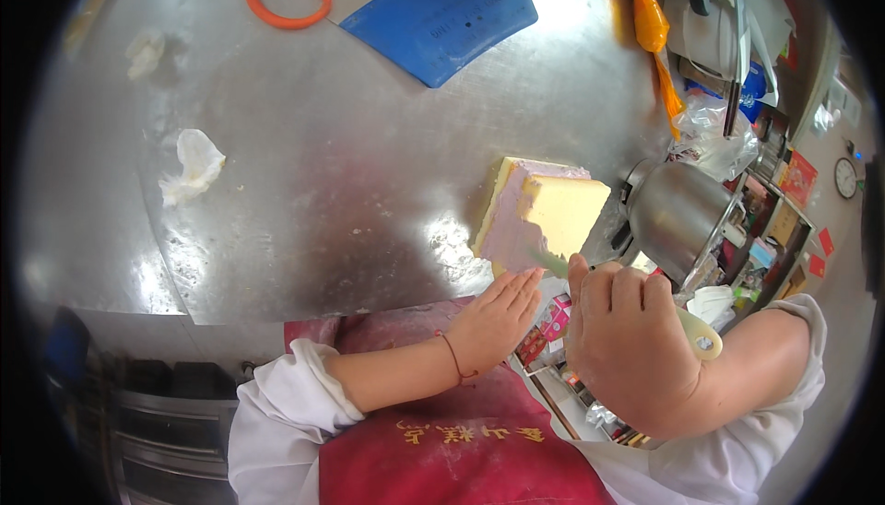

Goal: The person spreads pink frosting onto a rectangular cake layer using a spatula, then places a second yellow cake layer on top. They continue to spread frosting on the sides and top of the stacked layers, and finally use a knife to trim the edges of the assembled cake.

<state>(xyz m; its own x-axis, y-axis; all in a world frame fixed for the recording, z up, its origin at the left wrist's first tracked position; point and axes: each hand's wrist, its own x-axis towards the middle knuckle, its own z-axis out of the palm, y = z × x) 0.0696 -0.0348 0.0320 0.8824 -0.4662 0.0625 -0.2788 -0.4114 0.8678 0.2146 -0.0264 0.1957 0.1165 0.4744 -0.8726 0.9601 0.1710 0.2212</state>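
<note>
Near the table's front edge lies a pale yellow sponge cake slab [568,209] on a larger slab, with a layer of light purple filling [510,228] between them, bare along the left side. My right hand [626,339] grips a spreading knife by its pale handle [698,339]; its greenish, blurred blade [551,262] reaches the filling at the slab's near corner. My left hand [501,311] is held flat, fingers together and extended, at the near edge of the cake. Whether its fingertips touch the cake is hard to tell.
On the steel table [311,139] lie a blue curved sheet [442,18], an orange-red loop [321,11] and crumpled white scraps [193,166]. To the right stand a steel bowl [681,218], an orange piping bag [651,24] and a clear plastic bag [715,139].
</note>
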